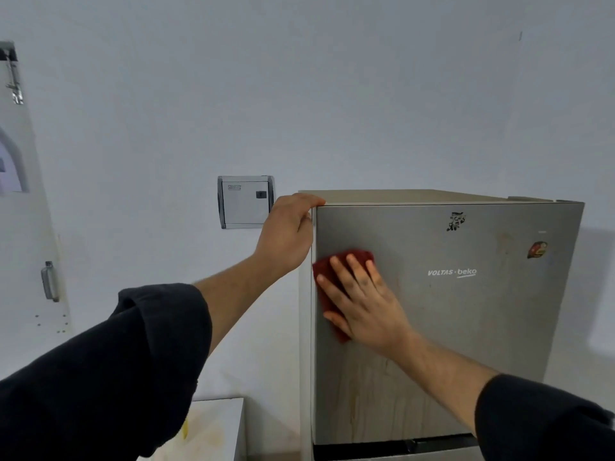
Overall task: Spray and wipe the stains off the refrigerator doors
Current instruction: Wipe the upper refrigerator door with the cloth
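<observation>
A silver refrigerator stands at the right; its upper door (466, 327) carries a brand name, a black sticker near the top and a red round sticker at the right. Faint streaks run down the lower part of the door. My right hand (362, 301) lies flat with fingers spread on a dark red cloth (324, 284), pressing it against the door near its left edge. My left hand (286, 237) grips the top left corner of the door, fingers curled over the edge. No spray bottle is in view.
A grey electrical box (245, 201) is mounted on the white wall just left of the refrigerator. A white door with a metal handle (50, 281) is at the far left. A stained white surface (213, 430) sits low beside the refrigerator.
</observation>
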